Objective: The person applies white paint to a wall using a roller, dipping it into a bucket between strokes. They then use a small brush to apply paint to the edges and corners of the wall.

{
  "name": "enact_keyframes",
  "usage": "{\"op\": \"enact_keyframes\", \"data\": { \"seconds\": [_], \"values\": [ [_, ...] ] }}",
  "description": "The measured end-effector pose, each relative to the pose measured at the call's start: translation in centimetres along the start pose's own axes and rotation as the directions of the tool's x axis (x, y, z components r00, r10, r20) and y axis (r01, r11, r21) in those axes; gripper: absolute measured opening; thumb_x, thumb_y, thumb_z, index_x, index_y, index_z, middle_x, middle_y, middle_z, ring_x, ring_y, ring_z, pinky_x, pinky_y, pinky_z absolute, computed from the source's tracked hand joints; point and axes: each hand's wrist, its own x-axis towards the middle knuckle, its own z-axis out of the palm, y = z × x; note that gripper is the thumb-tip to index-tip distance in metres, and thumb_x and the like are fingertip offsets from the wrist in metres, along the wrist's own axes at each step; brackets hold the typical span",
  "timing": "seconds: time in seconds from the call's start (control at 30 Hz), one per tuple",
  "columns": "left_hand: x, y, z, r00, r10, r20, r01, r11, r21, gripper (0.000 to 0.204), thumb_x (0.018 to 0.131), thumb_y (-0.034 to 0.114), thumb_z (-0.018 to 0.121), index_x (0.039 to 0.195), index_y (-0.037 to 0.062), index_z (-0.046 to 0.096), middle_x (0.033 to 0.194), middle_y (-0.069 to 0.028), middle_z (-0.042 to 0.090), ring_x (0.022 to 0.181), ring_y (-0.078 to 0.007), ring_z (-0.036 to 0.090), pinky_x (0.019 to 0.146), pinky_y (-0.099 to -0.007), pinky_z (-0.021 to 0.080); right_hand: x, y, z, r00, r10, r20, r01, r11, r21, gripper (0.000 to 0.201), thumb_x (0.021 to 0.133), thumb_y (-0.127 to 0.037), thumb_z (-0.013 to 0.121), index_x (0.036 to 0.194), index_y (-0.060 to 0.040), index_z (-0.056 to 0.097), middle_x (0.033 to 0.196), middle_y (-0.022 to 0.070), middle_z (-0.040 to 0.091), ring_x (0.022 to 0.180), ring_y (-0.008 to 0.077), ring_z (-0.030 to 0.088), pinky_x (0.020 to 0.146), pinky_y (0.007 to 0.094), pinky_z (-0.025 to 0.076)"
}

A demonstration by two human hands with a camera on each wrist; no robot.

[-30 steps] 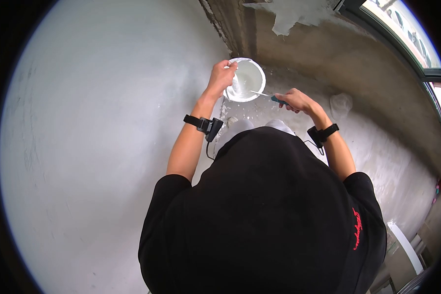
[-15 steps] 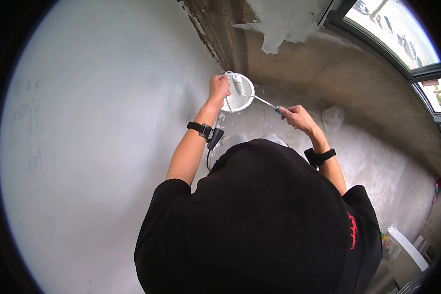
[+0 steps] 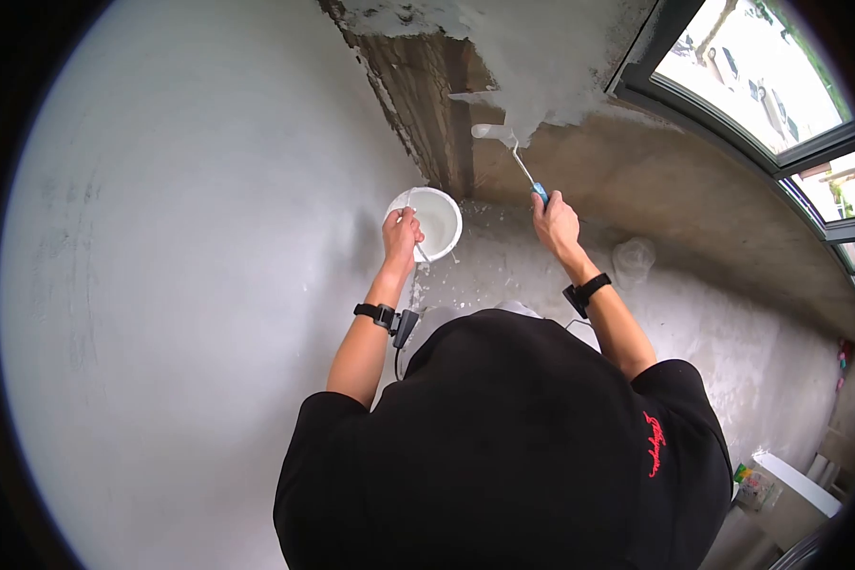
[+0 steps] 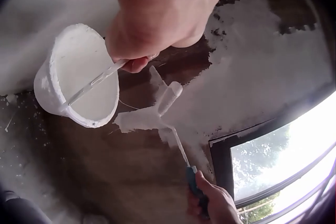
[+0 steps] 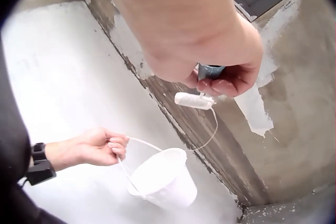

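Observation:
My left hand [image 3: 403, 233] grips the wire handle [image 5: 142, 142] of a white bucket [image 5: 181, 184], which hangs tilted close by the wall corner. Pale paint [image 4: 86, 71] lies inside the bucket. With my right hand [image 3: 557, 226] I grip the blue handle [image 3: 540, 193] of a small paint roller, fingers wrapped round it. The roller's white sleeve [image 3: 492, 131] is up at the brown wall [image 3: 570, 166], overlapping the lower edge of a pale painted patch [image 3: 541, 76] in the head view. Its bent metal frame [image 4: 181, 148] runs down to the handle.
A smooth light-grey wall [image 3: 190, 237] rises on the left, meeting the brown wall along a ragged dark strip [image 3: 427, 104]. A dark-framed window [image 3: 760, 76] is at upper right. White spatters dot the floor [image 3: 503, 252], where a translucent plastic bag [image 3: 634, 259] lies.
The roller has come out of the bucket and gone up to the brown wall in my right hand. My left hand still holds the bucket by its handle; the head view has shifted upward.

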Motion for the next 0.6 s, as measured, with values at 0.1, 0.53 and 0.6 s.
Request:
{"op": "enact_keyframes", "data": {
  "seconds": [0.1, 0.53, 0.6],
  "values": [
    [-0.8, 1.1, 0.8, 1.0, -0.031, -0.002, 0.031, 0.995, 0.091, 0.018, 0.097, 0.019, 0.052, 0.09, 0.0025, 0.051, 0.059, 0.003, 0.039, 0.048, -0.0065, 0.035, 0.046, -0.0244, 0.034, 3.7, -0.2, 0.9, 1.0, 0.016, -0.022, -0.016, 1.0, -0.027, 0.04, 0.094, -0.038, 0.049, 0.091, 0.0023, 0.049, 0.078, 0.0281, 0.064, 0.074, 0.0474, 0.063, 0.068, 0.0542, 0.05],
    [-0.1, -3.0, -3.5, 0.981, -0.192, -0.016, 0.189, 0.949, 0.254, 0.021, 0.096, 0.022, 0.052, 0.092, 0.0015, 0.056, 0.063, 0.0006, 0.047, 0.05, -0.0068, 0.042, 0.044, -0.0234, 0.034, 11.3, -6.7, 10.9, 0.991, 0.134, -0.032, -0.135, 0.99, -0.047, 0.045, 0.095, -0.044, 0.046, 0.092, -0.0006, 0.055, 0.08, 0.0247, 0.066, 0.08, 0.0442, 0.064, 0.072, 0.0517, 0.049],
    [0.2, -3.4, -4.1, 0.973, -0.226, -0.053, 0.232, 0.933, 0.274, 0.02, 0.096, 0.021, 0.052, 0.092, 0.0019, 0.056, 0.063, 0.0008, 0.048, 0.05, -0.0061, 0.041, 0.043, -0.0234, 0.032, 11.5, -7.8, 11.3, 0.99, 0.134, -0.041, -0.135, 0.99, -0.034, 0.045, 0.095, -0.044, 0.046, 0.093, -0.001, 0.056, 0.081, 0.024, 0.066, 0.081, 0.0436, 0.064, 0.073, 0.0515, 0.048]
  ]
}}
